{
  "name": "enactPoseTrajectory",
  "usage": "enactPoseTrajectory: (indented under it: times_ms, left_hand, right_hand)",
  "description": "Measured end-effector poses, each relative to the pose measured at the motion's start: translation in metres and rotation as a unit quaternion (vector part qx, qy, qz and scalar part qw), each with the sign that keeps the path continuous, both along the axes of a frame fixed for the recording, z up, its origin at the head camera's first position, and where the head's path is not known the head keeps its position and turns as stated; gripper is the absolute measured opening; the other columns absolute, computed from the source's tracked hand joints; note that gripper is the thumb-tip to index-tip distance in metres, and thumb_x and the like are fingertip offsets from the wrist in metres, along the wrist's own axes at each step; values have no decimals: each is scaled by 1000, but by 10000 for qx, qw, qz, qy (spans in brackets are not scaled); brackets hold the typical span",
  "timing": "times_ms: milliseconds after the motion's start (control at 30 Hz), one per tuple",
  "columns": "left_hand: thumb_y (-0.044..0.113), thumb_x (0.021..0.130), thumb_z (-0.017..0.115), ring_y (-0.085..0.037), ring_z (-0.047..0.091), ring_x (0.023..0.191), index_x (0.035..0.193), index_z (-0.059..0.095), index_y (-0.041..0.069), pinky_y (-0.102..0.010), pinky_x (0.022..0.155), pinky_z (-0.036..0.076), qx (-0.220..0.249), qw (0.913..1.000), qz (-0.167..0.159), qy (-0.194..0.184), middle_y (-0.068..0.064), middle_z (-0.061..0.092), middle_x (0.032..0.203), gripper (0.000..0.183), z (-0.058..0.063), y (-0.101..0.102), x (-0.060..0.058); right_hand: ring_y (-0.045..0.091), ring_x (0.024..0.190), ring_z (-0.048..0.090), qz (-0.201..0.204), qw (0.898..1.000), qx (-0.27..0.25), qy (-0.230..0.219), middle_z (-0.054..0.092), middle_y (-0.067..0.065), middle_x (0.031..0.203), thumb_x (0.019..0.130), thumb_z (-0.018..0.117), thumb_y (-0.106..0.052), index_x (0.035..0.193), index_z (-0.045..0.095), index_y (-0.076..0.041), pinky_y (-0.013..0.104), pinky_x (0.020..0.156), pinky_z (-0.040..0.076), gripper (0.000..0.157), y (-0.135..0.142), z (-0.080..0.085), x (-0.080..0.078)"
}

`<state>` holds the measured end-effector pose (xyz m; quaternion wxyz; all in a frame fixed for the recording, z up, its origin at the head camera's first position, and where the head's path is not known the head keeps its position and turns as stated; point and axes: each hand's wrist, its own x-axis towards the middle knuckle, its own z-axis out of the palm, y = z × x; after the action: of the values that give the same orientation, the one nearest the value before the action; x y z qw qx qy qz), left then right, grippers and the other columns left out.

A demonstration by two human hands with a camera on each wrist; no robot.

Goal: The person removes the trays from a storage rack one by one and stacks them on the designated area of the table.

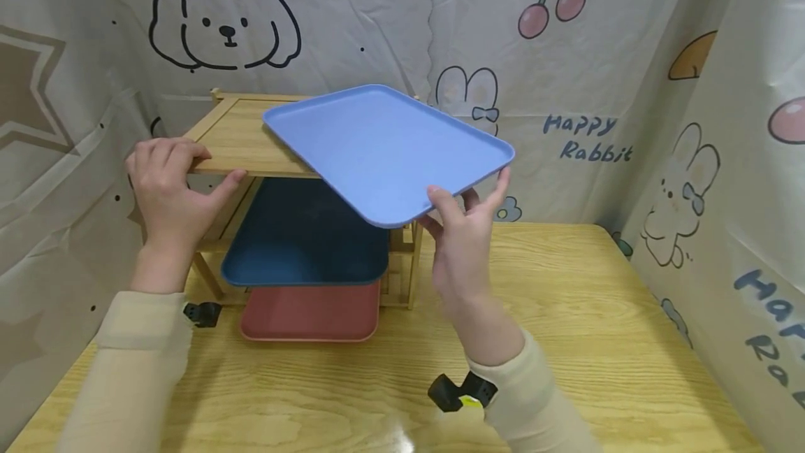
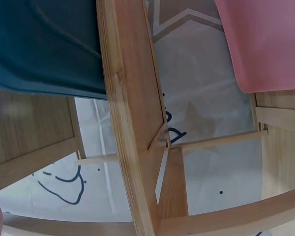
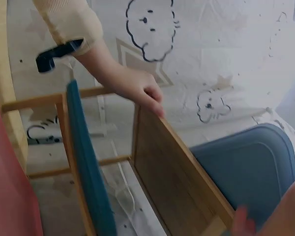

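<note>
The right hand [image 1: 467, 247] pinches the light-blue tray's [image 1: 390, 152] edge while, leftward, the left hand [image 1: 168, 184] grips the wooden rack [image 1: 239, 142], presumably steadying it, though tray-to-rack contact is unclear.

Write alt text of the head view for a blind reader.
A person's right hand holds a light blue tray askew, partly over the top of a wooden rack, while the left hand grips the top's front left corner. Beneath, a dark blue tray sits above a red tray in the rack.
</note>
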<state>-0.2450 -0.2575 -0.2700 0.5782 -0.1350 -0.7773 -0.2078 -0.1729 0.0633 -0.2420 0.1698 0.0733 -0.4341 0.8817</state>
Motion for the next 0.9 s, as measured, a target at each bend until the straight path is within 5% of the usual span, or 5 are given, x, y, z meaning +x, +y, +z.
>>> enactPoseTrajectory:
  times_ms: [300, 533, 733, 900]
  left_hand:
    - [66, 67, 57, -37, 45, 91, 81, 59, -1, -49, 88, 25, -81, 10000, 12, 43, -16, 59, 88, 69, 0, -1, -3]
    - [66, 67, 58, -37, 44, 91, 82, 59, -1, -48, 89, 25, -105, 9999, 62, 42, -16, 59, 89, 68, 0, -1, -3]
    - [66, 66, 58, -37, 45, 90, 80, 59, -1, -49, 87, 26, -43, 9999, 34, 159, -16, 59, 87, 68, 0, 1, -3]
    - [69, 66, 56, -37, 45, 90, 80, 59, -1, -50, 86, 26, 5, 9998, 9, 222, -16, 59, 86, 71, 0, 2, -6]
  right_hand:
    - [30, 114, 46, 127, 9972, -358, -641, 22, 15, 138, 77, 47, 8, 137, 8, -41, 44, 89, 41, 87, 44, 12, -15]
    - [28, 122, 36, 99, 9951, -412, -889, 13, 12, 143, 78, 57, 2, 136, 10, -42, 40, 96, 36, 87, 77, 19, -20]
    - [32, 128, 26, 785, 9906, -423, -1042, 3, 5, 146, 75, 53, 14, 136, 17, -41, 47, 100, 29, 90, 108, 23, -21]
    - [33, 129, 22, 1124, 9866, -211, -1163, 9, 1, 144, 73, 42, 21, 134, 30, -34, 48, 99, 29, 83, 135, 27, -22]
